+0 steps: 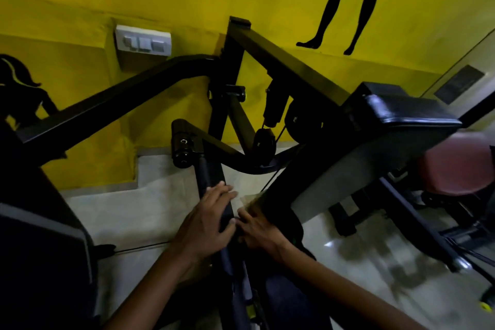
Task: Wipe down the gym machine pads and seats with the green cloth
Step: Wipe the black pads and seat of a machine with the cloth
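A black gym machine (294,69) stands against a yellow wall. Its black padded bar (207,171) slopes down toward me from a pivot. My left hand (206,220) grips this bar, fingers over the top and thumb on the right side. My right hand (258,230) is pressed against the bar just right of the left thumb, its fingers blurred. I see no green cloth clearly; a dark blurred mass (292,225) lies beside the right hand. A black seat pad (409,110) sits up at the right.
A pulley and cable (263,142) hang behind the bar. A maroon seat (455,171) stands at the far right, and a dark pad with a grey edge (40,244) fills the lower left. A switch box (143,41) is on the wall. Pale tiled floor (150,211) lies below.
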`<state>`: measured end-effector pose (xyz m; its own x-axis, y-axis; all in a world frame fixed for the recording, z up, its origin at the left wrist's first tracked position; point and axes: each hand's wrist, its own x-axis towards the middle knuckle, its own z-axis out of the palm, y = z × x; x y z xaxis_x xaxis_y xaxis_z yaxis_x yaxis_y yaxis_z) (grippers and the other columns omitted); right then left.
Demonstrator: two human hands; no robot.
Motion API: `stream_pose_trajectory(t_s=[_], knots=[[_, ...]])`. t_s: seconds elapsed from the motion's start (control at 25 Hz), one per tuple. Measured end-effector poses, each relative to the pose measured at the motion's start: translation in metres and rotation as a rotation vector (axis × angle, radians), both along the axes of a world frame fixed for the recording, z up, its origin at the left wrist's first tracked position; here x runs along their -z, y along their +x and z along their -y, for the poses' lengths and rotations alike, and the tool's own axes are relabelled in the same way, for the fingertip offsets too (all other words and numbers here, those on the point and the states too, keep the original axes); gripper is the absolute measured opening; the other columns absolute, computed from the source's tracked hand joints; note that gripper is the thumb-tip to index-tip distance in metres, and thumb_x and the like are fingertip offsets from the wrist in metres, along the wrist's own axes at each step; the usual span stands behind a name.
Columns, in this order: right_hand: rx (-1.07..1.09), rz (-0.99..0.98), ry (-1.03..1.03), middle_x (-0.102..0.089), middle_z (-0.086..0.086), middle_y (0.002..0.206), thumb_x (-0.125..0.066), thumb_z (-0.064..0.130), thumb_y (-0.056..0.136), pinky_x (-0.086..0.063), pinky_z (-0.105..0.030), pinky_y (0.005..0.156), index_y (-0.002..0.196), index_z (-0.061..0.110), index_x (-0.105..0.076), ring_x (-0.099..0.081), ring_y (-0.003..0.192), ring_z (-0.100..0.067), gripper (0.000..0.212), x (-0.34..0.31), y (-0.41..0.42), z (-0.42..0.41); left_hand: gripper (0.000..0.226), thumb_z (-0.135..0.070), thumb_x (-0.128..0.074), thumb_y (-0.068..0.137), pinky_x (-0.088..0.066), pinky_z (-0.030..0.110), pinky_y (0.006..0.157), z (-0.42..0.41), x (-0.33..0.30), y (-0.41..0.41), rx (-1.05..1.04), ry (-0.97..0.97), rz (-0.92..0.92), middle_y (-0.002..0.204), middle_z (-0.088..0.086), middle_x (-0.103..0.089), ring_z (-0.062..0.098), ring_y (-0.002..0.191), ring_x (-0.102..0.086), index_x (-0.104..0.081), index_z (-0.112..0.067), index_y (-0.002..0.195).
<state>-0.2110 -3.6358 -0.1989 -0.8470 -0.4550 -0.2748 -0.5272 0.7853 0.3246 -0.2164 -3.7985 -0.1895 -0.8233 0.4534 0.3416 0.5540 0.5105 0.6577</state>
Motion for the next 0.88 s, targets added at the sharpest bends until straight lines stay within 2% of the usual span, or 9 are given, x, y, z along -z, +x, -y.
stream_pose_trajectory(t_s=[0.08, 0.2, 0.32, 0.36, 0.44, 0.52, 0.6, 0.72, 0.88], knots=[[0.033, 0.015, -0.140, -0.069, 0.010, 0.071, -0.030, 0.029, 0.066, -0.044, -0.016, 0.054, 0.090, 0.022, -0.065, -0.065, 0.059, -0.005, 0.043, 0.016, 0.022, -0.018, 0.055, -0.034, -0.049, 0.082, -0.020, 0.017, 0.110, -0.021, -0.012, 0.013, 0.050, 0.012, 0.004, 0.143, -0.005, -0.042, -0.001, 0.135, -0.023, -0.049, -0.017, 0.135], [-0.026, -0.074, -0.227, -0.072, 0.002, 0.075, -0.034, 0.023, 0.067, -0.053, -0.021, 0.059, 0.079, 0.019, -0.076, -0.068, 0.066, -0.012, 0.043, 0.006, 0.040, -0.041, 0.054, -0.031, -0.050, 0.083, -0.018, 0.007, 0.106, -0.052, -0.023, 0.025, 0.058, 0.088, 0.032, 0.141, -0.009, -0.040, 0.000, 0.133, -0.030, -0.048, -0.016, 0.135], [-0.164, -0.242, -0.357, -0.071, 0.000, 0.078, -0.040, 0.024, 0.069, -0.052, -0.023, 0.055, 0.094, 0.017, -0.063, -0.066, 0.070, -0.017, 0.034, -0.010, 0.046, -0.063, 0.054, -0.031, -0.049, 0.083, -0.030, 0.015, 0.105, -0.075, -0.026, 0.034, 0.028, 0.095, 0.068, 0.140, -0.002, -0.043, 0.010, 0.130, -0.041, -0.049, -0.012, 0.133], [-0.185, -0.249, -0.361, -0.069, 0.002, 0.078, -0.042, 0.025, 0.070, -0.050, -0.023, 0.054, 0.093, 0.020, -0.062, -0.064, 0.069, -0.017, 0.031, -0.011, 0.051, -0.072, 0.053, -0.031, -0.049, 0.083, -0.035, 0.019, 0.104, -0.083, -0.024, 0.039, 0.027, 0.089, 0.069, 0.139, 0.000, -0.044, 0.012, 0.128, -0.043, -0.049, -0.012, 0.133], [-0.212, -0.214, -0.308, -0.068, 0.008, 0.080, -0.047, 0.034, 0.070, -0.048, -0.023, 0.054, 0.085, 0.031, -0.071, -0.064, 0.070, -0.015, 0.028, -0.013, 0.061, -0.095, 0.053, -0.033, -0.049, 0.083, -0.040, 0.025, 0.103, -0.100, -0.021, 0.051, 0.007, 0.068, 0.063, 0.134, 0.001, -0.048, 0.014, 0.125, -0.046, -0.050, -0.014, 0.133], [-0.186, -0.147, -0.254, -0.066, 0.011, 0.085, -0.066, 0.046, 0.063, -0.049, -0.024, 0.059, 0.084, 0.038, -0.072, -0.063, 0.075, -0.014, 0.024, -0.011, 0.072, -0.121, 0.056, -0.041, -0.043, 0.082, -0.041, 0.029, 0.103, -0.119, -0.015, 0.061, -0.055, 0.034, 0.066, 0.132, 0.002, -0.050, 0.016, 0.124, -0.047, -0.051, -0.015, 0.132], [-0.144, -0.081, -0.240, -0.065, 0.009, 0.086, -0.077, 0.053, 0.049, -0.048, -0.027, 0.061, 0.089, 0.038, -0.071, -0.061, 0.076, -0.016, 0.042, -0.005, 0.078, -0.146, 0.060, -0.046, -0.039, 0.081, -0.040, 0.026, 0.103, -0.140, -0.008, 0.073, -0.109, 0.014, 0.091, 0.132, 0.003, -0.051, 0.016, 0.125, -0.047, -0.052, -0.014, 0.131], [-0.066, -0.097, -0.178, -0.066, 0.003, 0.088, -0.079, 0.055, 0.039, -0.048, -0.029, 0.064, 0.089, 0.035, -0.072, -0.062, 0.080, -0.021, 0.054, 0.005, 0.082, -0.180, 0.053, -0.038, -0.046, 0.084, -0.033, 0.015, 0.101, -0.173, 0.012, 0.093, -0.163, -0.026, 0.113, 0.133, 0.005, -0.051, 0.017, 0.123, -0.048, -0.053, -0.010, 0.129], [0.014, -0.046, -0.217, -0.066, -0.002, 0.094, -0.083, 0.057, 0.034, -0.050, -0.038, 0.065, 0.096, 0.032, -0.072, -0.062, 0.082, -0.027, 0.068, 0.042, 0.081, -0.217, 0.053, -0.031, -0.048, 0.081, -0.039, 0.025, 0.102, -0.201, 0.052, 0.104, -0.225, -0.065, 0.189, 0.132, 0.008, -0.051, 0.020, 0.121, -0.050, -0.055, -0.008, 0.128]])
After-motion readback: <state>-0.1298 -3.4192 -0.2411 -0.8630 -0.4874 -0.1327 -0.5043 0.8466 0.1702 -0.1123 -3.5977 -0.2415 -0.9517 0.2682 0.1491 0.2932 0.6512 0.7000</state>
